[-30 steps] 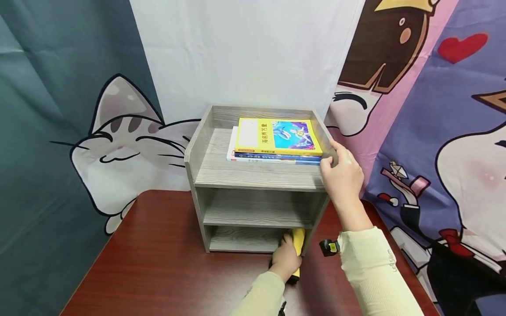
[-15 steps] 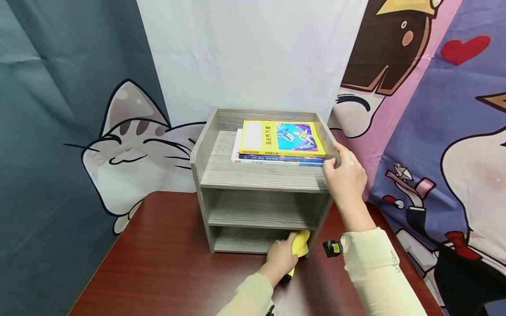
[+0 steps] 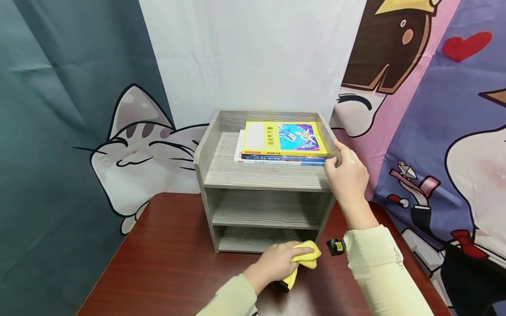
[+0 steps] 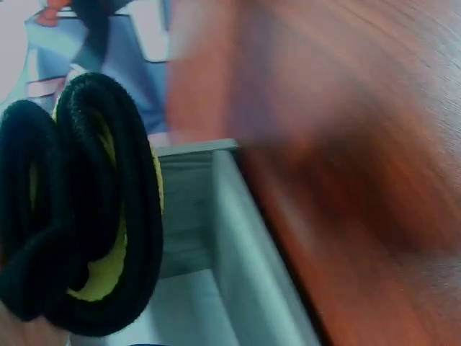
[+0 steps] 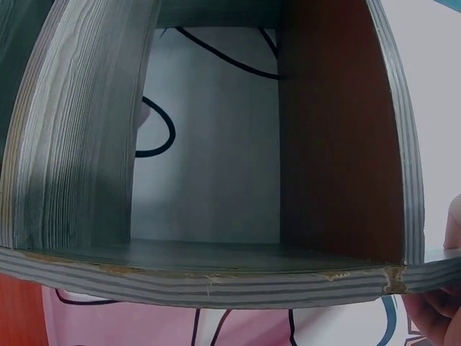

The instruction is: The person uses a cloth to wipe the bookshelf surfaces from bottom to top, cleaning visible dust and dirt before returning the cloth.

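My left hand (image 3: 274, 263) grips a folded yellow-and-black cloth (image 3: 308, 255) just in front of the bottom compartment's right end. In the left wrist view the cloth's black side (image 4: 137, 209) is folded into thick loops, with yellow showing inside. My right hand (image 3: 348, 175) holds the right side panel of a small grey wood-grain shelf (image 3: 265, 179), thumb on the inner side. Part of that hand (image 5: 436, 313) shows at the right edge of the right wrist view, by the panel's edge. A stack of books (image 3: 284, 139), yellow one uppermost, lies on the top board.
The shelf stands on a reddish-brown table (image 3: 158, 259). Its middle board (image 3: 265, 215) and bottom board (image 3: 253, 239) lie below the top. Behind hangs a printed cloth backdrop (image 3: 257, 57) with cartoon figures. Chipped spots show along a shelf edge (image 5: 209, 285).
My left hand has drawn the cloth out from the bottom compartment's right end, towards the front, and turned more sideways. The right hand keeps its hold on the side panel.
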A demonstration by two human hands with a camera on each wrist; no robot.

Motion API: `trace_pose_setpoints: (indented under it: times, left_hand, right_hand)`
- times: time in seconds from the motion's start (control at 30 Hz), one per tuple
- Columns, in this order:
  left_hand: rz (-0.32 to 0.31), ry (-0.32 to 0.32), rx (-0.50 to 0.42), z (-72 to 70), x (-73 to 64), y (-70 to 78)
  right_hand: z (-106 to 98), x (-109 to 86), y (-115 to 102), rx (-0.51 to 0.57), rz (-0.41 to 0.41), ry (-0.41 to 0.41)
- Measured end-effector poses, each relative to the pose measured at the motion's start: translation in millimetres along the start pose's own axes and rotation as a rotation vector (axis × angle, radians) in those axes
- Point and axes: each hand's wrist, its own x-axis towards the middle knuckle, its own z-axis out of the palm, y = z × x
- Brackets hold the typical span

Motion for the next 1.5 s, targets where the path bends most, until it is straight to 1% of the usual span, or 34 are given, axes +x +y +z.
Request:
trace_pose_setpoints:
  times: [0.07,0.13,0.17,0.23,0.3,0.37,0.4,0.47,0.53,0.6,0.67,0.77,0.83,0.93,1.0,1.07,1.17,1.23,1.3,1.4,1.5]
  left_hand:
    - [0.042,0.022,-0.011,-13.5,0.1,0.5]
    - [0.068,0.043,-0.017,-30.5,2.5,1.5]
    - [0.07,0.044,-0.019,-39.9,4.2,1.9]
    - [0.073,0.051,0.007,-58.3,9.8,1.6]
    - [0.076,0.034,0.045,-74.9,17.0,-0.5]
    - [0.074,-0.005,0.07,-87.3,26.1,-4.2]
    - [0.076,-0.021,0.093,-91.4,31.0,-6.5]
    - [0.074,-0.061,0.104,-96.9,41.0,-10.7]
    - [0.06,-0.072,0.114,-97.5,50.4,-14.1]
    - [0.035,-0.047,0.149,-94.4,59.0,-16.3]
    - [0.0,-0.008,0.182,-87.8,66.5,-16.4]
    - [-0.039,0.032,0.296,-71.8,74.3,-12.9]
    - [-0.044,0.026,0.385,-59.8,76.2,-8.6]
    - [-0.022,0.022,0.514,-46.6,75.3,-2.7]
    - [-0.005,0.028,0.564,-44.4,72.7,-0.5]
    - [0.006,0.03,0.583,-47.0,69.0,-0.8]
    - [-0.001,0.002,0.557,-55.7,61.6,-7.2]
    - [-0.031,-0.024,0.507,-61.6,57.4,-12.8]
    - [-0.082,-0.033,0.431,-64.8,56.5,-16.2]
    - [-0.176,-0.02,0.305,-64.5,62.6,-11.2]
    - [-0.26,0.011,0.184,-58.1,73.9,2.8]
  right_hand:
    - [0,0.4,0,-0.004,-0.004,-0.002]
    - [0,0.8,0,-0.008,-0.007,-0.001]
    - [0,1.0,0,-0.011,-0.007,-0.002]
    - [0,1.4,0,-0.013,-0.005,-0.003]
    - [0,1.7,0,-0.014,-0.003,-0.006]
    - [0,1.7,0,-0.013,-0.002,-0.006]
    - [0,1.5,0,-0.013,-0.003,-0.006]
    - [1,0.6,1,-0.012,-0.006,-0.004]
    - [3,-0.7,2,-0.011,-0.011,-0.001]
    - [4,-1.9,3,-0.011,-0.017,0.004]
    - [5,-2.7,3,-0.009,-0.025,0.013]
    - [5,-2.8,2,-0.005,-0.035,0.029]
    - [4,-2.6,2,-0.001,-0.042,0.034]
    - [3,-1.8,1,0.0,-0.05,0.035]
    - [2,-1.5,0,0.0,-0.051,0.029]
    - [2,-1.3,0,-0.002,-0.049,0.02]
    - [2,-0.8,-1,-0.004,-0.046,0.003]
    - [3,-0.4,-1,-0.003,-0.049,-0.002]
    - [3,0.0,-2,-0.002,-0.053,0.005]
    - [3,0.5,-1,-0.002,-0.054,0.033]
    - [4,0.6,1,-0.004,-0.05,0.05]
